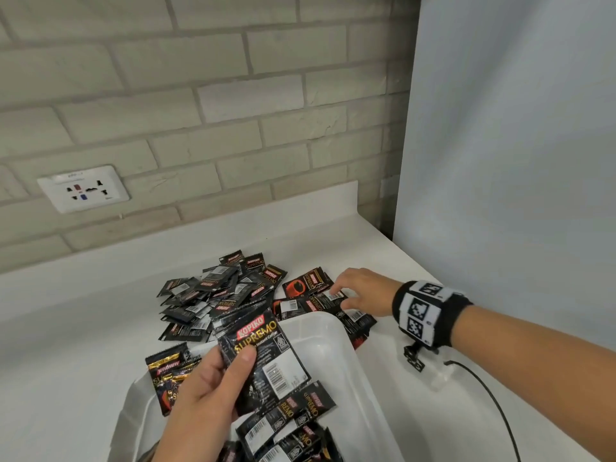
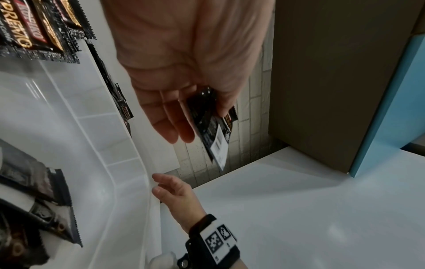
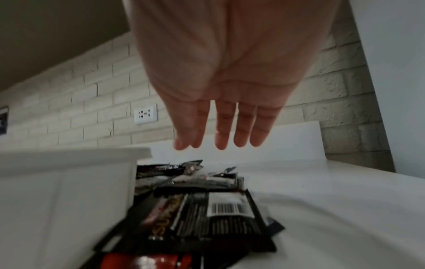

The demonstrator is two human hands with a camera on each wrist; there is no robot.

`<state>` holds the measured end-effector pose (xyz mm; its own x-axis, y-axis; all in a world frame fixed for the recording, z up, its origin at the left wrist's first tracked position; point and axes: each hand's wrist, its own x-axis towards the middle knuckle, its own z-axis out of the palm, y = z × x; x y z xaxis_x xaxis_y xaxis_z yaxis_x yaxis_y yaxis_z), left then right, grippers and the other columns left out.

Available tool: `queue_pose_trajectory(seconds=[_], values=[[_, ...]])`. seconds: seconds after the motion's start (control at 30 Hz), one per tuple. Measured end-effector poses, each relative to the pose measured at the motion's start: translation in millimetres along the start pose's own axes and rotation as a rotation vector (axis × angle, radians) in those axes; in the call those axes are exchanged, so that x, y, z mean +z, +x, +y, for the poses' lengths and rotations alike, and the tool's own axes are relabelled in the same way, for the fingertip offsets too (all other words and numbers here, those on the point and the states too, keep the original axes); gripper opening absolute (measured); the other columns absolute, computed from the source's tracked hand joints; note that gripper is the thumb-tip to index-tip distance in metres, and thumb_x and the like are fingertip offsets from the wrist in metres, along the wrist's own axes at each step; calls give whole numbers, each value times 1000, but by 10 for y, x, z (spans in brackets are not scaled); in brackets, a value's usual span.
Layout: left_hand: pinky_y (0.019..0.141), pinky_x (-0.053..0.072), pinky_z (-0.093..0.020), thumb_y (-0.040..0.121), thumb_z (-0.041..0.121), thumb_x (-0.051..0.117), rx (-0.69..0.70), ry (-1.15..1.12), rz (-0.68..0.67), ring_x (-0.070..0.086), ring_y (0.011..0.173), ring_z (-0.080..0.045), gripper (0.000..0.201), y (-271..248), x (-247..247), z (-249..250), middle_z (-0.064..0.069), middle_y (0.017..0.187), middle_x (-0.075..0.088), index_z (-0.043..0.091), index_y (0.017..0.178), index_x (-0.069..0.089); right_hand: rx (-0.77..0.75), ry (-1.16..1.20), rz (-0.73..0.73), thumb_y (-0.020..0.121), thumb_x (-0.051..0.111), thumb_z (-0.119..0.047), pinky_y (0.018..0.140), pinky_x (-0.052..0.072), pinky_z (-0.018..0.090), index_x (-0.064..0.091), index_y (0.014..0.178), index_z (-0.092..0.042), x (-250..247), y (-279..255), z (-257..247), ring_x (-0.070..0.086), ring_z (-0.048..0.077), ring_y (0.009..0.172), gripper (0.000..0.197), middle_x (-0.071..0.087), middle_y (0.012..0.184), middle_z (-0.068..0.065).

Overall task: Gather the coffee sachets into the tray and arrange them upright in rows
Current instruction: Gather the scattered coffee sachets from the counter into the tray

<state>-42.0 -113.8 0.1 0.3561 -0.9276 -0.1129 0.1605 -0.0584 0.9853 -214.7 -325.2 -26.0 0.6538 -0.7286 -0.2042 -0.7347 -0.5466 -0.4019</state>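
Note:
My left hand (image 1: 216, 385) pinches one black coffee sachet (image 1: 263, 355) between thumb and fingers above the white plastic tray (image 1: 346, 371); the left wrist view shows the same held sachet (image 2: 214, 131). Several sachets (image 1: 286, 425) lie loose in the tray's near end. A big pile of sachets (image 1: 216, 291) lies on the counter behind the tray. My right hand (image 1: 360, 291) reaches with spread, straight fingers (image 3: 220, 127) over a few sachets (image 1: 333, 301) beside the tray's far right corner; it holds nothing.
The white counter (image 1: 83, 345) meets a brick wall with a socket plate (image 1: 83, 188) at the back. A pale blue panel (image 1: 500, 128) stands at the right. A black cable (image 1: 493, 401) runs across the counter under my right forearm.

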Motion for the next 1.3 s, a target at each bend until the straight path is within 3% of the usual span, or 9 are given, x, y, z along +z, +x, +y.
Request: queue_pose_trajectory(seconds=[0.13,0.37,0.5,0.67,0.77,0.97,1.07,1.17,1.3], values=[[50,51,-17,13,61,84,19,-40,-49,70,63,-19,75,-43,30,32,-12,74,73,18,73,75,-72,-48,-96,93,51,-23,108,28,34,50,131,-18,95,181,-43,36,20,128,38,41,140,4],[48,49,-12,5,66,80,38,-5,3,69,57,-15,95,-95,-43,92,-11,69,72,10,82,73,-85,-35,-101,85,64,-22,97,42,33,67,106,-15,218,270,68,51,16,104,23,49,108,-1],[81,47,-32,9,76,74,25,29,45,71,73,-14,85,-83,-46,116,-3,81,75,29,80,75,-10,19,-118,78,72,-25,93,46,33,62,82,-24,213,285,150,54,15,104,11,54,108,-4],[86,45,-42,14,73,77,10,-2,50,71,80,-21,78,-60,-58,89,-7,87,75,34,81,74,109,-147,-98,70,76,-39,95,39,35,45,120,-28,179,343,140,46,23,111,60,51,121,3],[83,47,-47,15,69,80,-5,-12,62,71,78,-27,79,-55,-106,81,-13,86,74,26,81,74,117,-165,-129,74,73,-40,101,30,36,44,129,-25,129,375,133,47,21,115,64,54,124,0],[85,47,-50,5,60,85,-52,-113,114,71,70,-27,80,-14,-213,36,-14,84,73,23,76,75,135,69,-37,89,53,-44,81,34,30,59,85,-19,-155,318,240,50,11,71,26,54,74,-6],[84,47,-53,7,60,86,-49,-118,105,71,68,-30,82,7,-241,8,-17,84,73,21,77,75,62,110,-276,86,60,-38,79,44,27,63,93,-19,-165,197,214,58,13,82,21,63,94,-1],[77,53,-51,9,60,86,-33,-108,94,71,68,-27,84,38,-252,-21,-17,84,73,19,81,74,23,-113,-379,77,70,-37,95,41,31,59,112,-11,15,91,170,48,19,113,45,46,130,-4],[82,49,-49,12,60,87,-33,-104,66,71,68,-27,83,41,-264,-44,-17,84,73,18,81,74,-56,-241,-305,72,76,-36,74,37,19,52,98,-22,188,42,156,43,16,97,37,41,111,-4]])
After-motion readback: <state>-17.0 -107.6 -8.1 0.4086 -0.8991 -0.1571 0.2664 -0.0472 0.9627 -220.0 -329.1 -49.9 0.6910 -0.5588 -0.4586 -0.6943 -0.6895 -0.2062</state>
